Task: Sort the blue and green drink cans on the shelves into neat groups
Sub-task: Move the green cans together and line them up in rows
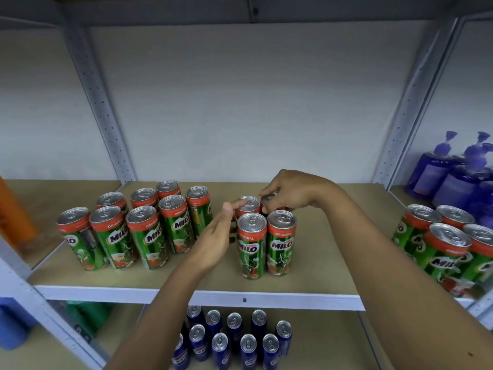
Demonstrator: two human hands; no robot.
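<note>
Milo cans point(252, 244) on upper shelf point(170, 292); slim cans point(221, 345) on the shelf below.

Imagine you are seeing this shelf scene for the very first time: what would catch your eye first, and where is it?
The eye goes first to the two hands meeting at mid-shelf over a block of four green Milo cans: the right hand grips the top of a back can, while the left hand touches the can beside it. Next comes the bigger cluster of green cans to the left, then the blue cans on the shelf below.
</note>
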